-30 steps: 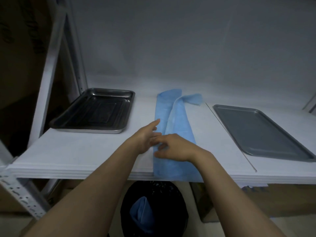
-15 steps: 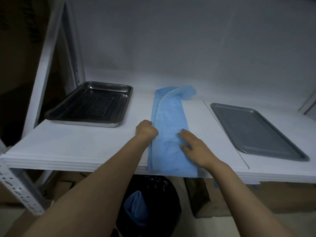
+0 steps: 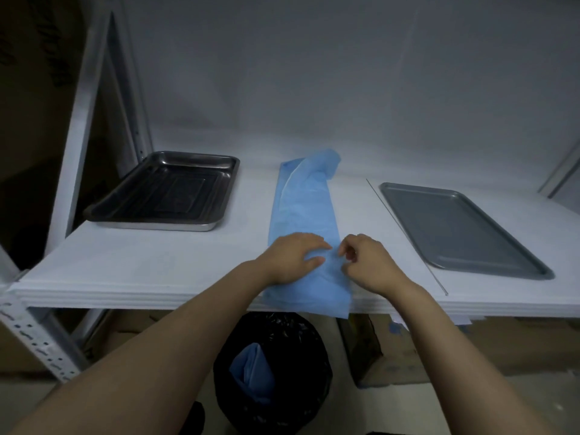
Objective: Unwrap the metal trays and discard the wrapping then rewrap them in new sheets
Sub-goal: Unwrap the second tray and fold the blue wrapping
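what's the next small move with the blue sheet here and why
Probably peel the pinched layer rightward to unfold it: the folded blue sheet lies as a narrow strip, the left hand presses it flat, the right hand pinches its right edge.

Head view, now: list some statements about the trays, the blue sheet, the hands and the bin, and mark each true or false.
1. The deep tray and the flat tray both lie bare on the shelf. True.
2. The blue sheet lies between the two trays. True.
3. The left hand grips the deep tray. False: it rests flat on the blue sheet.
4. The bin under the shelf holds nothing. False: blue wrapping lies in it.
5. The right hand pinches the blue sheet with curled fingers. True.
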